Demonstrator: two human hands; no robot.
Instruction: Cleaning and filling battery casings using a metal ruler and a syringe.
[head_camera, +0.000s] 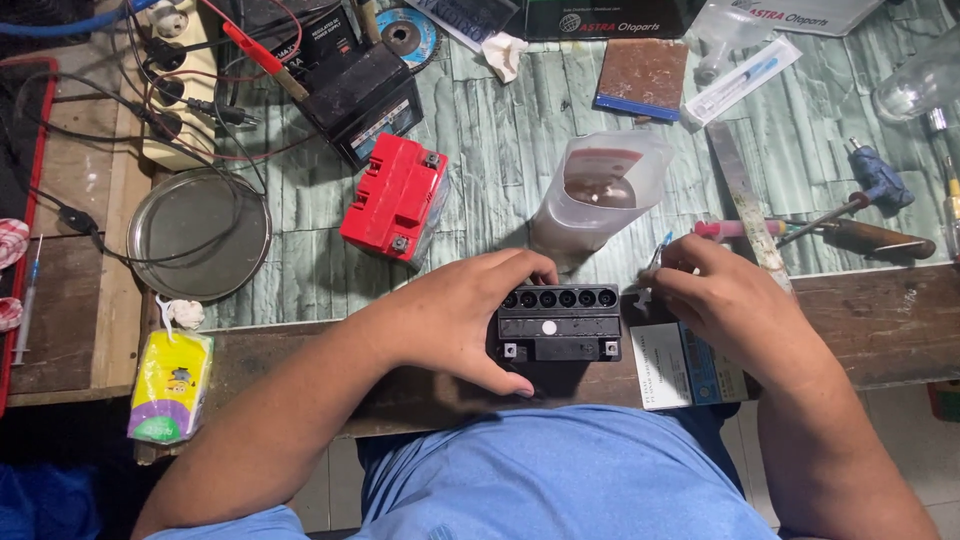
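Hands busy: left hand (455, 315) grips black battery (558, 322), right hand (715, 300) pinches a small tool (660, 250) beside it; one slip could spill the jug (598, 195) behind it.

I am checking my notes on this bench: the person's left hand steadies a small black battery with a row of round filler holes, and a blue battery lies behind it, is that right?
Not quite: the head view shows the battery behind is red, not blue. The left hand does steady the small black battery with its row of round holes.
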